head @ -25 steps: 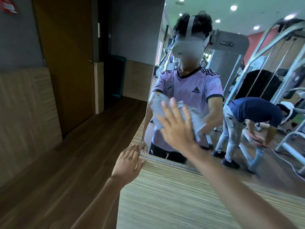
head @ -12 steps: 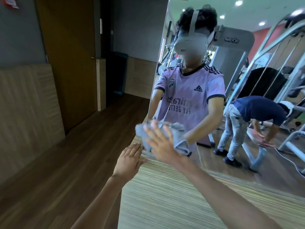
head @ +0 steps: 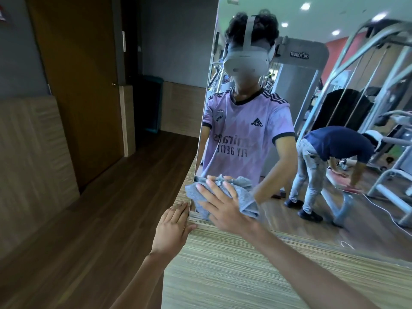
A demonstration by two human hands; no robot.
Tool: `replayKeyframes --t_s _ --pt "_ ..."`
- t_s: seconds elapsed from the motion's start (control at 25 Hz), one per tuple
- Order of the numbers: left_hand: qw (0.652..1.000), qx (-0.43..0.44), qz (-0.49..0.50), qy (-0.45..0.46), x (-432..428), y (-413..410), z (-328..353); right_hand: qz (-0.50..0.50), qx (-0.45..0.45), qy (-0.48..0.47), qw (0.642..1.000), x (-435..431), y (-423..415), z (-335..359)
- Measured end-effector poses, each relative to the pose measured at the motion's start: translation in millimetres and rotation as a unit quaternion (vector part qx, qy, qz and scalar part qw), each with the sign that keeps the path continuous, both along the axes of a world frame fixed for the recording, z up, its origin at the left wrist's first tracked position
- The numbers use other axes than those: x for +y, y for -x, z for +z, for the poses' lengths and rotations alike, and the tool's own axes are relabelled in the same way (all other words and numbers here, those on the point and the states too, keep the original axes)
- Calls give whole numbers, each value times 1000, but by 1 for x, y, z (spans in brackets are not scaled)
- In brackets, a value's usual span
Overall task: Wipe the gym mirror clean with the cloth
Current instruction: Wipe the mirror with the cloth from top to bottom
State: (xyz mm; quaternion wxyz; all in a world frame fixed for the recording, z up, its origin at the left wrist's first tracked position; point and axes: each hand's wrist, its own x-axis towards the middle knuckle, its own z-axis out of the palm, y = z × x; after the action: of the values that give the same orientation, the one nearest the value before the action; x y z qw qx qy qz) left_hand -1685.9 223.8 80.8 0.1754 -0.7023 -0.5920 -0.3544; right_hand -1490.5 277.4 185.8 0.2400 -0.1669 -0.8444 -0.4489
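The tall gym mirror [head: 334, 197] fills the right half of the head view, set into a striped wooden wall panel [head: 234, 270]. A crumpled grey cloth [head: 245, 197] lies flat against the glass at the mirror's lower left corner. My right hand [head: 225, 204] presses on the cloth with its fingers spread and straight. My left hand [head: 172, 226] rests flat on the outer corner of the wall, just left of the mirror's lower edge, and holds nothing.
The mirror reflects me, another person bent over in a dark blue shirt [head: 330, 157], and grey gym machines [head: 379, 85]. To the left runs a dark wooden floor [head: 100, 208] past a brown door [head: 78, 85] and a wood-panelled wall [head: 29, 152].
My right hand has slid the cloth down the glass from chest height to the mirror's lower left corner. The left hand has stayed on the wall's corner.
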Motion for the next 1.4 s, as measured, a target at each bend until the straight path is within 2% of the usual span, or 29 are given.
replayKeyframes --t_s 0.08,0.16,0.4,0.48,0.68,0.8,0.92,1.12,1.2,1.28,1.4 --pt "1000 1 -16 -26 1 2 -4 -17 -45 -16 999 -5 13 -27" --pt "999 6 -23 -40 1 3 -4 -22 -100 -9 995 -3 -8 -46" --pt "999 1 -11 -44 -1 1 -2 -2 -43 101 994 -6 -95 -39" --pt "999 3 -4 -41 -1 -1 3 -4 -12 108 994 -7 -84 -41" --pt "998 -4 -37 -46 0 1 -1 -23 -18 65 997 -16 4 -54" --pt "998 -4 -43 -45 -1 2 -1 -28 -9 68 997 -14 10 -55" --pt "999 -6 -28 -19 -4 0 1 -37 -26 74 996 -12 -36 -55" --pt "999 -3 18 40 -9 -9 1 -7 19 121 992 -13 -120 -52" --pt "995 1 53 85 -13 -16 6 -1 5 122 993 -12 -118 -48" --pt "988 -12 90 125 -19 -24 7 4 -33 83 996 -9 -91 -48" --pt "976 -75 122 164 -23 -38 13 5 -71 45 996 -7 -41 -47"
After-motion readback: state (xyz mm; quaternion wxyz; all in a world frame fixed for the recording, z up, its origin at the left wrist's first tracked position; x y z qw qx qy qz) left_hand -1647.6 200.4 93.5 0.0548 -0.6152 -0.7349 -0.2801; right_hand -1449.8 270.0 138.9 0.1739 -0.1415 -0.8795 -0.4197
